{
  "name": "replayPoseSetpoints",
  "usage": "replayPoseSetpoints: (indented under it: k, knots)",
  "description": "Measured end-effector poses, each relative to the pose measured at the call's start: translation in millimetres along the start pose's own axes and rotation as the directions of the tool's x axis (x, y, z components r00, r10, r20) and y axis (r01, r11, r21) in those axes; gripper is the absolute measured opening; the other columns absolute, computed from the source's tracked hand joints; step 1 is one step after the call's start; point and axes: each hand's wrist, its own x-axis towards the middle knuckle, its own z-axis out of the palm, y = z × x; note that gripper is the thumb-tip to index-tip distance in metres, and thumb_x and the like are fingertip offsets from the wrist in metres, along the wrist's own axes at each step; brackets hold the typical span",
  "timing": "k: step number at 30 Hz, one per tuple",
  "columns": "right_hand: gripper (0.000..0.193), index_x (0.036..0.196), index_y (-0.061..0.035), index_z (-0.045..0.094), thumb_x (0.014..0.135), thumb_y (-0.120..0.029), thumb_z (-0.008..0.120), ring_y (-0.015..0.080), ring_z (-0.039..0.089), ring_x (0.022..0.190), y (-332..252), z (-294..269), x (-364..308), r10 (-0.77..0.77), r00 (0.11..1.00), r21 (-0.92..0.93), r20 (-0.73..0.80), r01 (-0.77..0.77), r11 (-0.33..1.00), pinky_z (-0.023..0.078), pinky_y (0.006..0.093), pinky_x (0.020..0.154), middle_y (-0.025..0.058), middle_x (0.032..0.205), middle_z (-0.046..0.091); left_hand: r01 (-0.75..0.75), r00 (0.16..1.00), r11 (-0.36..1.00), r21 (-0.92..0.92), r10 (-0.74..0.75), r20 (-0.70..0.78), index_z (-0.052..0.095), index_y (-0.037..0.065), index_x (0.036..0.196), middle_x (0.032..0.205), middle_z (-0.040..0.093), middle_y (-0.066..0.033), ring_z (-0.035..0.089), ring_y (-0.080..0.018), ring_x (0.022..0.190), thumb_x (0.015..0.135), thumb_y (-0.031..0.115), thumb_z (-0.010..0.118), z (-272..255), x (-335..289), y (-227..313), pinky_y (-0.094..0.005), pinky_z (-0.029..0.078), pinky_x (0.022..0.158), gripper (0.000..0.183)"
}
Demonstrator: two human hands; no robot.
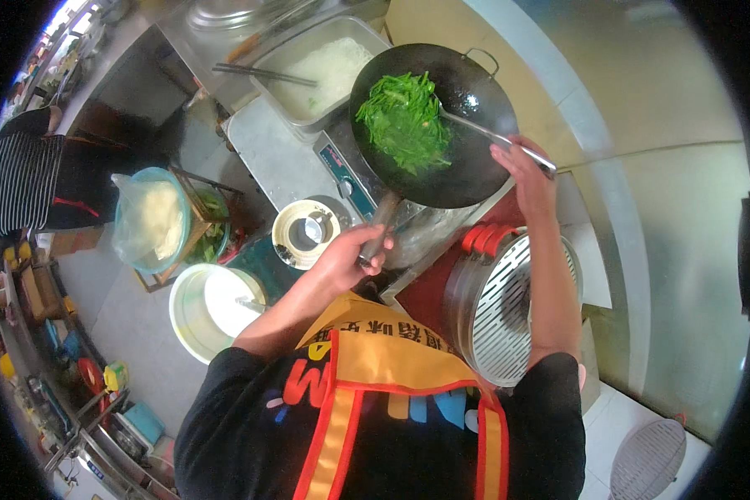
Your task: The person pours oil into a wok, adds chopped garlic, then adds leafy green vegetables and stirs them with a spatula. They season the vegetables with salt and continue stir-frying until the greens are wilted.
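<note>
A dark wok (483, 158) sits on the cooktop (347, 182) with a heap of chopped leafy greens (404, 121) in its left half. My left hand (350, 257) is closed around the wok's wooden handle (385, 212), on the side nearest me. In my right hand (525, 171) is the long handle of a metal cooking utensil (483, 131), which reaches over the wok's right rim. Its far end goes into the greens, so I cannot tell whether it is a ladle or a spatula.
Behind the wok stands a rectangular metal pan (279, 92) of white food, chopsticks (262, 75) across it. A cream pot (296, 254) and white bucket (193, 312) are left of my forearm. Right, beneath my forearm, is a round slatted rack (496, 333). Another person (37, 175) is far left.
</note>
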Motion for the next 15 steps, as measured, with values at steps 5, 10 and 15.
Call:
replayPoseSetpoints:
  k: [5,10,15]
  knots:
    - [0.023,0.104,-0.0084,0.071,0.081,-0.006,0.071,0.0271,0.069,0.1,-78.7,24.6,-76.7,-0.25,0.819,-0.553,0.516,0.542,0.633,0.053,0.0386,0.087,0.0145,0.116,0.07,0.025,0.999,0.999,-0.038,-0.027,-0.03,0.053,0.005,0.108,0.088,0.061,-0.007,0.049,-0.0141,0.059,0.098,0.02,0.053,0.8,2.9,1.3,-0.0261,0.038,0.05,0.018]
    - [0.024,0.103,-0.0044,0.066,0.08,-0.002,0.07,0.0406,0.065,0.098,-36.3,50.0,-55.7,-0.3,0.714,-0.54,0.632,0.684,0.49,0.053,0.0426,0.084,0.024,0.117,0.065,0.032,0.995,0.999,-0.04,-0.036,-0.098,0.053,0.004,0.108,0.087,0.061,-0.0072,0.049,-0.0142,0.059,0.098,0.019,0.052,7.3,1.8,4.6,-0.0265,0.037,0.049,0.018]
    - [0.05,0.114,-0.0062,0.064,0.066,-0.003,0.077,0.0418,0.06,0.11,-19.4,30.6,-64.7,-0.098,0.689,-0.603,0.718,0.686,0.407,0.051,0.0458,0.092,0.0241,0.129,0.059,0.025,0.999,0.999,-0.04,-0.026,-0.023,0.054,0.004,0.108,0.086,0.061,-0.0068,0.049,-0.0139,0.059,0.098,0.019,0.052,-1.7,4.9,4.1,-0.0265,0.037,0.049,0.018]
